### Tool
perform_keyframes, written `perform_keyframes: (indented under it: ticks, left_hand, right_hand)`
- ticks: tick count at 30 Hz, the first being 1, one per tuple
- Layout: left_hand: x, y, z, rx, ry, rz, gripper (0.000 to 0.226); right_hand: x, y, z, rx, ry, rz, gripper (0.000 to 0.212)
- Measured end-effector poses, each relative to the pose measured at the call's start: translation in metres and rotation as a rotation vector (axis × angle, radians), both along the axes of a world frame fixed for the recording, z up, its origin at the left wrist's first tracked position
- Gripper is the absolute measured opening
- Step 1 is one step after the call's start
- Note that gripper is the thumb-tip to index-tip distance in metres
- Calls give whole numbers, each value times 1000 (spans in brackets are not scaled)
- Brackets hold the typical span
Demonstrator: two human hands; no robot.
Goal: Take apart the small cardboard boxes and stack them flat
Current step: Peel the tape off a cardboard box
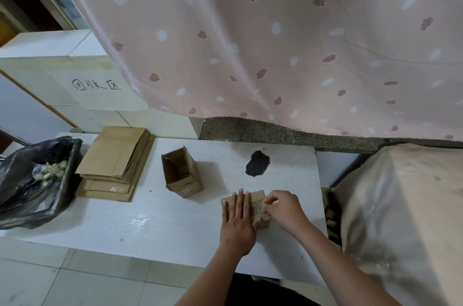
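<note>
— Two boxes remain unflattened on the white table [125, 218]: an open box [181, 173] standing mid-table, and a sealed box [253, 206] under the hands near the front edge.

— How is the sealed one held?

— The left hand [238, 220] lies flat on its top, fingers straight and together, pressing down. Judged purpose: to keep the box from sliding. The right hand [283, 208] has its fingertips curled in and pinched at the strip of tape across the top, apparently lifting an end; the exact contact is too small to confirm.

— Orientation?

— Its long axis runs roughly left to right, tilted slightly away toward the right. The open box stands upright, mouth facing up and a little toward the camera.

— And finished work?

— A stack of flattened boxes [115, 163] sits at the table's left rear, just beside a black-bagged bin [37, 180], well apart from the hands. That placement likely keeps the working area free.
</note>
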State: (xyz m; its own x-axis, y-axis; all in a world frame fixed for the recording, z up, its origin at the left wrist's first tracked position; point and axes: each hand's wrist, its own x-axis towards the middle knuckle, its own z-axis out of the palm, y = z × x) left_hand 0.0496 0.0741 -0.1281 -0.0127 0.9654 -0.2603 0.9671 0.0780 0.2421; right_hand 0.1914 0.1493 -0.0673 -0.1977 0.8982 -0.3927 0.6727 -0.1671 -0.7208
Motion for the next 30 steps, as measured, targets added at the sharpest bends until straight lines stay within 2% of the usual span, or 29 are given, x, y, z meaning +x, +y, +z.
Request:
perform_keyframes:
  ticks: [4,9,13,16,21,24,26,28,30]
  left_hand:
    - [0,1,0,-6,13,7,74]
    - [-1,1,-3,-25,-23,16,75]
    - [0,1,-4,-55,9,13,72]
    - [0,2,-3,-64,4,15,73]
    - [-1,1,-1,-78,15,23,71]
    - [-1,1,0,-79,9,26,71]
    - [0,1,1,-79,4,26,70]
    - [0,1,3,-84,-1,27,70]
    - [0,1,3,-91,4,22,70]
  right_hand:
    - [4,2,3,89,-61,27,7]
    - [12,2,2,79,-40,-21,18]
    - [14,3,0,27,-8,41,6]
    - [14,2,0,48,-33,113,11]
    - [18,5,4,52,2,33,9]
    - [16,2,2,9,68,-13,18]
    - [14,-1,1,-19,97,35,30]
    - [10,0,-3,-24,45,137,46]
    - [7,0,-5,-16,-36,231,44]
